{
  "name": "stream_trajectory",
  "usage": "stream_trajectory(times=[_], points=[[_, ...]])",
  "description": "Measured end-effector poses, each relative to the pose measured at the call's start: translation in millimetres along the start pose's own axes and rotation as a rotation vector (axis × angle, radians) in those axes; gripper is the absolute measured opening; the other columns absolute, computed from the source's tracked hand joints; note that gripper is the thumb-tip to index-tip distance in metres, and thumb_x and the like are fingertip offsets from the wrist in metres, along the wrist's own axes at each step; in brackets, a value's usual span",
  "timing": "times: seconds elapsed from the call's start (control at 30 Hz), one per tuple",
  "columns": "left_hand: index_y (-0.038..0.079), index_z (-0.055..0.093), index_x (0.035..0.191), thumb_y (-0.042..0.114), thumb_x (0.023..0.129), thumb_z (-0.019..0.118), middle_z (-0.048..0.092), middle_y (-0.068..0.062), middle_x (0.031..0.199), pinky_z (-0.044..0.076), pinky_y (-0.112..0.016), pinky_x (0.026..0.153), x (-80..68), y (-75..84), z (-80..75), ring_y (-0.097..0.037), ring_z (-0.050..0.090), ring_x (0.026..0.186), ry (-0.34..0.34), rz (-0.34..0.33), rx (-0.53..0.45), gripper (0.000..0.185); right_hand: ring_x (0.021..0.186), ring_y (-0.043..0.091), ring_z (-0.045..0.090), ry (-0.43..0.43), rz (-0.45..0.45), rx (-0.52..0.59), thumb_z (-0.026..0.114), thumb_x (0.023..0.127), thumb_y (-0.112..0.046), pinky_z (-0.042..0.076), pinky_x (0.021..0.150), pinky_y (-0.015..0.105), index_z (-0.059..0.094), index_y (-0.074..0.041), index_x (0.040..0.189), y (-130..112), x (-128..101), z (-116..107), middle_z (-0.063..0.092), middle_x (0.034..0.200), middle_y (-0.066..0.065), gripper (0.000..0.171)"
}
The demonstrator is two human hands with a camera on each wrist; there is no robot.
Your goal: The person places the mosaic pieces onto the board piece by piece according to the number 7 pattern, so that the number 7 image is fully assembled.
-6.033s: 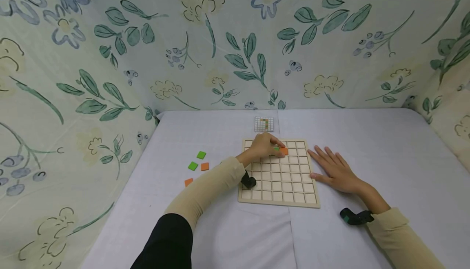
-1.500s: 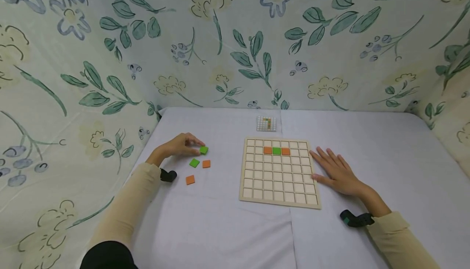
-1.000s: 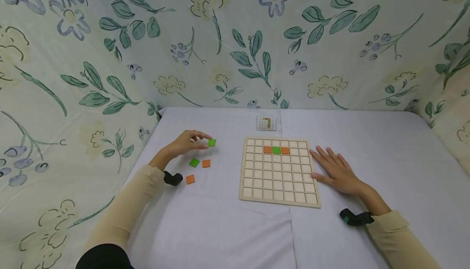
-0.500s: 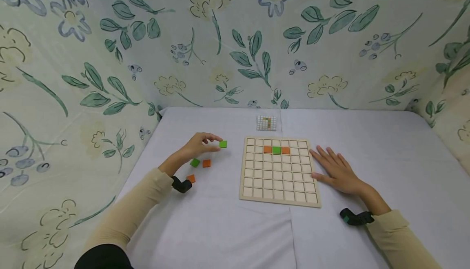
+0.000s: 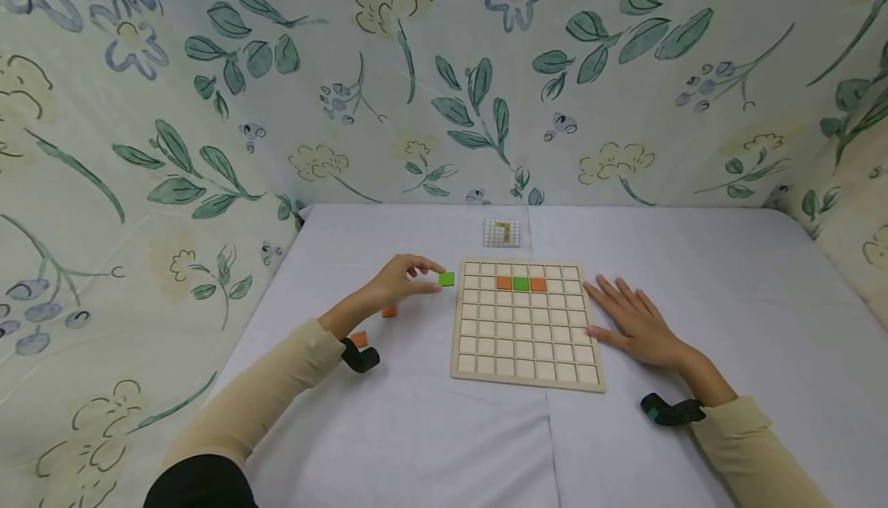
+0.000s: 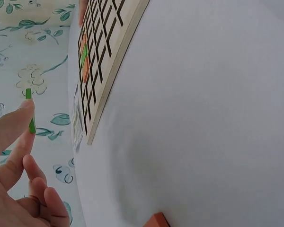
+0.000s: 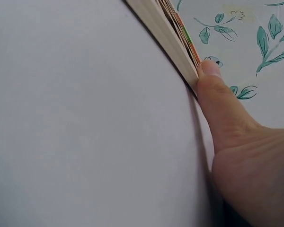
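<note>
A wooden grid board [image 5: 527, 354] lies on the white table. In its second row sit an orange tile [image 5: 504, 283], a green tile [image 5: 521, 284] and another orange tile [image 5: 538, 284]. My left hand [image 5: 405, 279] pinches a green tile [image 5: 447, 279] [image 6: 30, 109] between thumb and fingers, just left of the board's far left corner. My right hand [image 5: 634, 321] lies flat on the table, its thumb [image 7: 213, 90] against the board's right edge [image 7: 170, 35].
Two orange tiles [image 5: 389, 311] [image 5: 358, 339] lie on the table left of the board, partly behind my left arm. A small pattern card [image 5: 502, 232] rests beyond the board. Floral fabric walls close in the table on three sides.
My left hand picked the green tile up from the loose pile and carried it rightward to the board's left edge. The right hand stayed still.
</note>
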State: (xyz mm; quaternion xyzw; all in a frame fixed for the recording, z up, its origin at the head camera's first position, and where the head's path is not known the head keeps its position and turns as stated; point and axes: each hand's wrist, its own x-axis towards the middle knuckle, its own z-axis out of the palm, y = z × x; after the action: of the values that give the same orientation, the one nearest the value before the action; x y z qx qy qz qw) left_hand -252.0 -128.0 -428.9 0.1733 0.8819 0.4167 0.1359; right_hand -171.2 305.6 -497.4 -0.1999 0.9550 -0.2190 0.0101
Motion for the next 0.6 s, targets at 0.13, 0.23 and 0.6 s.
stream_trajectory(times=[0.13,0.23,0.6], points=[[0.015,0.074,0.120,0.023,0.088,0.080,0.058,-0.012,0.118,0.039,-0.038,0.083,2.3,7.3,8.4,-0.031,0.045,0.108,-0.014,0.002,-0.011,0.033,0.147,0.048,0.002,0.017,-0.011,0.007,0.062,0.097,-0.042,-0.005,0.112,0.064,0.024,-0.012,0.159,1,0,2,0.014,0.162,0.024,0.079],[0.017,0.074,0.120,0.024,0.087,0.080,0.057,-0.013,0.118,0.039,-0.039,0.081,4.6,13.7,14.7,-0.031,0.044,0.109,-0.025,-0.016,-0.022,0.034,0.148,0.047,0.001,0.015,-0.008,0.005,0.062,0.098,-0.043,-0.005,0.112,0.064,0.023,-0.013,0.160,2,0,2,0.013,0.163,0.024,0.079],[0.009,0.073,0.120,0.019,0.088,0.079,0.065,-0.011,0.116,0.040,-0.035,0.087,19.4,35.6,38.4,-0.029,0.049,0.105,-0.071,0.105,-0.030,0.034,0.147,0.048,0.003,0.017,-0.007,0.004,0.062,0.098,-0.042,-0.004,0.112,0.064,0.023,-0.013,0.159,-1,-1,0,0.014,0.162,0.024,0.078]])
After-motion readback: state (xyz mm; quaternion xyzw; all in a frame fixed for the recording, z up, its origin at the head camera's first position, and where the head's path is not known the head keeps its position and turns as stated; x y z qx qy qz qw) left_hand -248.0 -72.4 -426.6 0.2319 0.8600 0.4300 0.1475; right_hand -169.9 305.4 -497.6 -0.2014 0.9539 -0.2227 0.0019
